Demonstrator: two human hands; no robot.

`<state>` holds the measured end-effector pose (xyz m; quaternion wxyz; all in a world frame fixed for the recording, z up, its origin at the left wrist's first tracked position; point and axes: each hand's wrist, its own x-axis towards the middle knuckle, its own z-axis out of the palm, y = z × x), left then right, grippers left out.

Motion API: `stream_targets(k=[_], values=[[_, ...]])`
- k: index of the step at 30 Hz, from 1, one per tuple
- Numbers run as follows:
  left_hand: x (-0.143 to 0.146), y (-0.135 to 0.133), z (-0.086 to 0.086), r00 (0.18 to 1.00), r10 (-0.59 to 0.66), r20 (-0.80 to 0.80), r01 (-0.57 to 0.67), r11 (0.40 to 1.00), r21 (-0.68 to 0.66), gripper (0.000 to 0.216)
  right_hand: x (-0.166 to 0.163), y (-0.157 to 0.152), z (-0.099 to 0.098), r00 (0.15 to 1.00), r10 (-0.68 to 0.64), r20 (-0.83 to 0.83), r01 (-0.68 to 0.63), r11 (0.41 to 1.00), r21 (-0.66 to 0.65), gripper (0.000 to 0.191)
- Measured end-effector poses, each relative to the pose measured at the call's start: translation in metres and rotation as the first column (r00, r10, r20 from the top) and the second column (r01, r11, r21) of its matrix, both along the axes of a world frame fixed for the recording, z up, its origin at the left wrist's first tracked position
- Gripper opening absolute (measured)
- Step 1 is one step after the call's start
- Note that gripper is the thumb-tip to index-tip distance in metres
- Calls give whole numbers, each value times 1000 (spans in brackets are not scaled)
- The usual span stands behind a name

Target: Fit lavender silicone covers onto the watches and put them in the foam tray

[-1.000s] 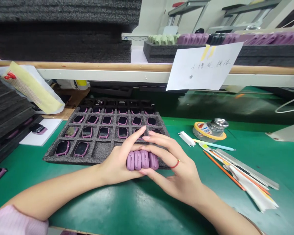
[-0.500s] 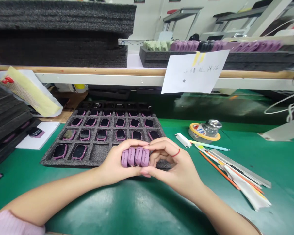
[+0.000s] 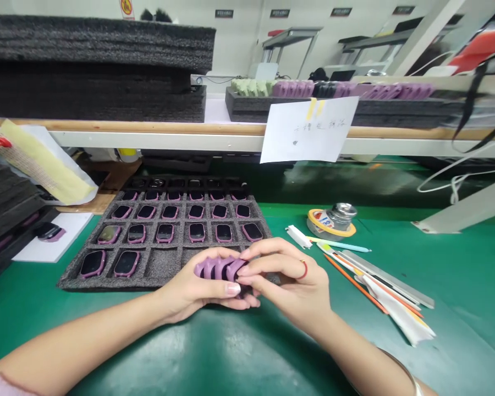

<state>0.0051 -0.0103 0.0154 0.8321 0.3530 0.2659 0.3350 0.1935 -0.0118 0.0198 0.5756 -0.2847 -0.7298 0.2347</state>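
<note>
A: Where are the purple pieces (image 3: 209,268)?
B: In the person's hands, lined up side by side. Seen from above the worktop, they overlap the near edge of the foam tray (image 3: 164,266), at that tray's four o'clock.

A: And the left hand (image 3: 187,286)?
B: It comes in from the row's eight o'clock and grips it. The thumb lies across the front, while other fingers curve behind and beneath, pressing the pieces together.

A: What about the right hand (image 3: 299,283)?
B: It sits at three o'clock, with a red band (image 3: 304,269) on one finger. Its thumb and fingertips gather on the rightmost piece, pinching it. Whether that piece is loose from its neighbours cannot be told, since the fingers partly cover it.

A: What is around them?
B: Taking the row as the clock's centre, dark-screened watches (image 3: 165,233) fill tray compartments toward eleven o'clock; two more sit in the near row, at nine. A tape roll (image 3: 317,230) lies at two o'clock, and an orange stick (image 3: 357,285) at three, beside a crumpled white strip (image 3: 400,313). A handwritten sheet (image 3: 309,140) hangs from the shelf edge (image 3: 160,138) at one o'clock.
</note>
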Motion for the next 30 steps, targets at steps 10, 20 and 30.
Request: stream_targets(k=[10, 20, 30], values=[[-3, 5, 7, 920, 302, -251, -272, 951, 146, 56, 10, 9, 4, 969, -26, 244, -17, 985, 173, 12], [-6, 8, -6, 828, 443, -344, -159, 774, 613, 48, 108, 71, -27, 441, -436, 784, 709, 705, -7, 22], [-8, 9, -13, 780, 470, -413, -65, 718, 693, 35, 164, 83, 21, 136, -564, 815, 923, 371, 102, 23]])
